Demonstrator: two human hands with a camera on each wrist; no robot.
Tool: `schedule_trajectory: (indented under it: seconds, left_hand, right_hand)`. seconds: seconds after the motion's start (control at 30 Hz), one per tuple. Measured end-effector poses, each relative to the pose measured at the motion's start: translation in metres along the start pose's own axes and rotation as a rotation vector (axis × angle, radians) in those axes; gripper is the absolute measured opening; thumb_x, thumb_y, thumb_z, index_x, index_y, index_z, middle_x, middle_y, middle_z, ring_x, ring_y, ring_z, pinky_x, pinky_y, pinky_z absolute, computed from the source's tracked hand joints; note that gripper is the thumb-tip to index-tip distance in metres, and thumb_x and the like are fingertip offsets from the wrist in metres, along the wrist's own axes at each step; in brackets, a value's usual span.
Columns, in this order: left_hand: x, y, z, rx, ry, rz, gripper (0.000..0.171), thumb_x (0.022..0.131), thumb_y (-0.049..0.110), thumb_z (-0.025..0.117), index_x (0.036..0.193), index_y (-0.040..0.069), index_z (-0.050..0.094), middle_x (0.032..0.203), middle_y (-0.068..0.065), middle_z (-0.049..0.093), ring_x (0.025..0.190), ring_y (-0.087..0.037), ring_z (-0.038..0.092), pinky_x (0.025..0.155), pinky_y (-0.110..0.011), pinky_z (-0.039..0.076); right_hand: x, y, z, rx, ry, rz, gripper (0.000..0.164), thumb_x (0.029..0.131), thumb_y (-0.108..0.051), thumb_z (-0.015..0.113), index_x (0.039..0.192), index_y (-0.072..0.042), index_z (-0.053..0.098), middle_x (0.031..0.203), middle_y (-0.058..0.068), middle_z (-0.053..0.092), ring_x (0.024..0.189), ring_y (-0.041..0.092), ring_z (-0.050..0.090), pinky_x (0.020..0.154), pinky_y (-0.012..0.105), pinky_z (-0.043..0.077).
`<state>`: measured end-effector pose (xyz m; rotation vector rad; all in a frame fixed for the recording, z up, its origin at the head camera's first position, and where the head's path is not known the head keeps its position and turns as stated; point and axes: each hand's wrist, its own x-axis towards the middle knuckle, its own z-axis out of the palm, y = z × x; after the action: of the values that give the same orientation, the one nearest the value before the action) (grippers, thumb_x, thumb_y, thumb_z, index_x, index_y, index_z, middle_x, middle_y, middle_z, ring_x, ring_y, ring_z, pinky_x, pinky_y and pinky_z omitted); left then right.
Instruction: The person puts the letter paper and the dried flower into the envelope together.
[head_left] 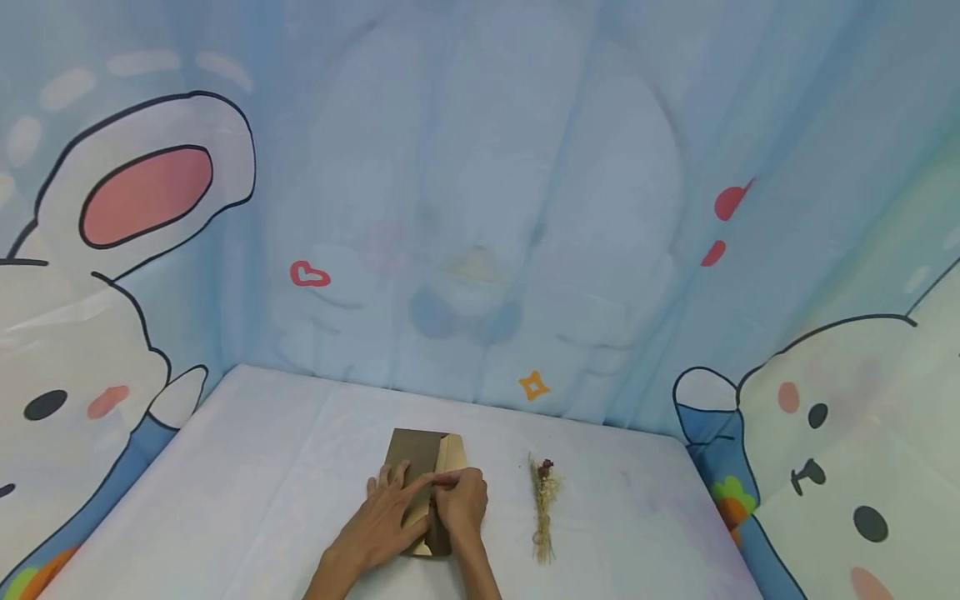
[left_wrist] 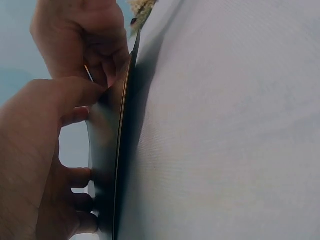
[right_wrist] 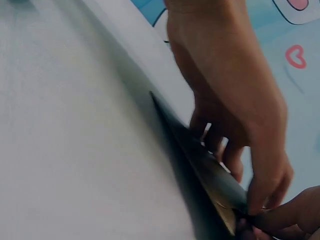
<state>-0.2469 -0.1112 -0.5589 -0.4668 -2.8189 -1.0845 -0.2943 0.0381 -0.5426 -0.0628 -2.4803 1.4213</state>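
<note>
A dark brown folded paper envelope [head_left: 415,446] with a lighter tan strip [head_left: 453,452] along its right side lies on the white table. On its left part rests my left hand [head_left: 384,518], fingers spread, thumb extended toward the lower middle. My right hand [head_left: 462,502] has curled fingers that pinch the paper near the right side, close to the left index fingertip. In the left wrist view the envelope [left_wrist: 106,145] appears edge-on, with the left fingers on its face. The right wrist view shows the right fingertips [right_wrist: 267,220] at the paper's edge; the pinched spot is partly hidden.
To the right of the envelope lies a small tied bunch of dried flowers [head_left: 543,512] with a dark red bloom. A white cloth covers the table [head_left: 630,508]. Behind it hangs a light blue curtain [head_left: 480,167] printed with cartoon animals.
</note>
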Motion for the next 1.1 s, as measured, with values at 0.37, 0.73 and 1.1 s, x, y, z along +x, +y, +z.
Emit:
schedule_trajectory:
  seconds: [0.37,0.73,1.1]
  left_hand:
    - [-0.011,-0.008,-0.012,0.032,0.048,-0.046,0.061,0.102,0.036,0.069,0.16,0.024,0.055,0.171,-0.036,0.035,0.158,-0.069,0.023,0.125,-0.084,0.018]
    - [-0.02,-0.018,-0.022,0.068,0.065,-0.057,0.061,0.102,0.035,0.07,0.16,0.023,0.056,0.169,-0.037,0.036,0.155,-0.074,0.024,0.12,-0.089,0.02]
    - [-0.019,-0.016,-0.023,0.054,0.054,-0.059,0.063,0.102,0.035,0.071,0.161,0.023,0.055,0.17,-0.039,0.034,0.155,-0.075,0.02,0.12,-0.09,0.018]
  right_hand:
    - [0.008,0.011,-0.025,0.029,0.208,-0.12,0.014,0.077,0.001,0.095,0.088,-0.004,0.087,0.074,0.006,0.08,0.062,0.01,0.069,0.059,0.025,0.055]
    - [0.015,0.031,-0.046,0.033,0.331,-0.066,0.025,0.074,-0.002,0.098,0.096,-0.001,0.087,0.088,0.015,0.082,0.075,0.023,0.071,0.07,0.032,0.054]
    - [0.022,0.054,-0.071,-0.075,0.53,0.069,0.026,0.076,-0.008,0.098,0.095,0.002,0.085,0.085,0.019,0.081,0.075,0.033,0.074,0.073,0.053,0.056]
